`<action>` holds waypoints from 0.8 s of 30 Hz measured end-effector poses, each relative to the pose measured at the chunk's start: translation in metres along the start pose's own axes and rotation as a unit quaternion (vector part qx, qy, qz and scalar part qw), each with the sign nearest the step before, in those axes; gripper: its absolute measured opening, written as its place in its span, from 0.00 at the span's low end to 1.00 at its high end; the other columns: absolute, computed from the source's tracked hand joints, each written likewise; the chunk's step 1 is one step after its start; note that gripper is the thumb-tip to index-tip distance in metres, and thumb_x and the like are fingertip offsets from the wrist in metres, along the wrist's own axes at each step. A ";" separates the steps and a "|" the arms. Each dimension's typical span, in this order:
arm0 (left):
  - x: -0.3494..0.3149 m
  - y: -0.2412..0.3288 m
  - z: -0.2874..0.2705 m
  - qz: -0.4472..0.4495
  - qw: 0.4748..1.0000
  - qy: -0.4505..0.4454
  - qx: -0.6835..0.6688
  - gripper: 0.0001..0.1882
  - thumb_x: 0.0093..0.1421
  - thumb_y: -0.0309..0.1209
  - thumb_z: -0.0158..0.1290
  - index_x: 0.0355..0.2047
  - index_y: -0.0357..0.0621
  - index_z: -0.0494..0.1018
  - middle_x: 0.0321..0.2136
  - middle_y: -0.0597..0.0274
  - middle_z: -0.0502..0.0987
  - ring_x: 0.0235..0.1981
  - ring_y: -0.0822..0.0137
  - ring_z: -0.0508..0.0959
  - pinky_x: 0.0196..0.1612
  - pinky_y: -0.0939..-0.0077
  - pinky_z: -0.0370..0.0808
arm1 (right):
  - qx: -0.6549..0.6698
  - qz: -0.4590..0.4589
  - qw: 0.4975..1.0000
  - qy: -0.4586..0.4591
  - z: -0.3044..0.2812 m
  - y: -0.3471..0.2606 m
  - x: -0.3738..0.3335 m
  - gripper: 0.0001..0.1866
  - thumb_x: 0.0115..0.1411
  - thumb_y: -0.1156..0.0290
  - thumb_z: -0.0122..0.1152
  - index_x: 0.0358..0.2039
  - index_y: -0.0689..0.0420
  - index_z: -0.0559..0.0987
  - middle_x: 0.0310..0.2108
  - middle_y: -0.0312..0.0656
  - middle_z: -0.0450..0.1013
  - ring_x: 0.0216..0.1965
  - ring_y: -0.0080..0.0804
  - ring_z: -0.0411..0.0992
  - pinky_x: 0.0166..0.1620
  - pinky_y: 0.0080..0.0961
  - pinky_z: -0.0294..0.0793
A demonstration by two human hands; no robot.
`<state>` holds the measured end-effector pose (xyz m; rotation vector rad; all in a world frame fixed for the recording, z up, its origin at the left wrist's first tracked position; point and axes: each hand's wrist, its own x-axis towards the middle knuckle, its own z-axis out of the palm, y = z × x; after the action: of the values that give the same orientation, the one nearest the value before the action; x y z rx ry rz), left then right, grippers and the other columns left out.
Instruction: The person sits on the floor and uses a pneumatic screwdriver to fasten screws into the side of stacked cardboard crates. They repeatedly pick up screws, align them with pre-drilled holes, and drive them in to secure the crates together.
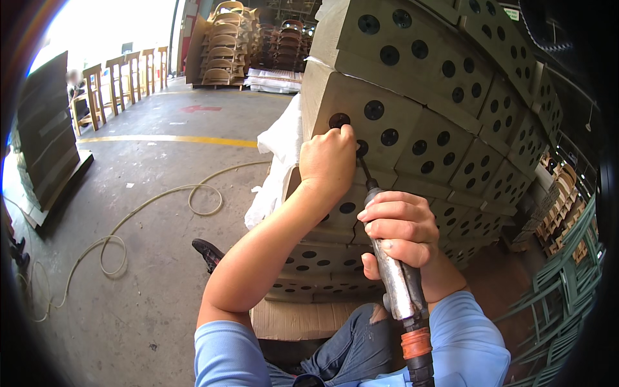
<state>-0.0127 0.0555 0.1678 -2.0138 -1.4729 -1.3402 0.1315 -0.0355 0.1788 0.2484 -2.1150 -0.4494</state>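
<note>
The right hand (401, 227) is wrapped tight around the metal barrel of a pneumatic driver (398, 284), fingers curled over the top and the thumb tucked below. The left hand (327, 158) is closed into a loose fist up at the tool's tip, pressed against the face of a stacked wooden block (361, 122); whatever its fingers pinch there is hidden behind the knuckles, so I cannot tell if it holds a small part or only steadies the bit.

The thin dark bit (365, 171) shows only as a short stretch between the two hands; its working end vanishes behind the left fist. Below the grip, the barrel runs down to an orange collar (416, 343) and a black hose fitting that is cut off by the lower edge.

The tool's long axis runs steeply from lower right up to upper left, the bit pointing away from the person into the block, just beside a dark round recess (339, 120). Above and right of the grip the blocks, all drilled with round holes, rise in a stack (451, 84). Left of the left forearm a pale hose (161, 206) loops across the concrete floor (148, 161).
</note>
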 end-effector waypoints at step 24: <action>0.000 0.002 0.000 -0.035 0.999 -0.027 0.001 0.15 0.63 0.40 0.60 0.32 0.41 0.74 0.29 0.52 0.83 0.31 0.50 0.84 0.34 0.56 0.80 | -0.002 -0.011 1.000 0.001 0.000 0.008 -0.005 0.20 0.52 0.70 0.72 0.39 0.50 0.68 0.35 0.39 0.78 0.35 0.38 0.82 0.38 0.38 0.87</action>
<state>-0.0107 0.0540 0.1682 -2.0293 -1.5809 -1.3215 0.1342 -0.0260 0.1779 0.2700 -2.1121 -0.4657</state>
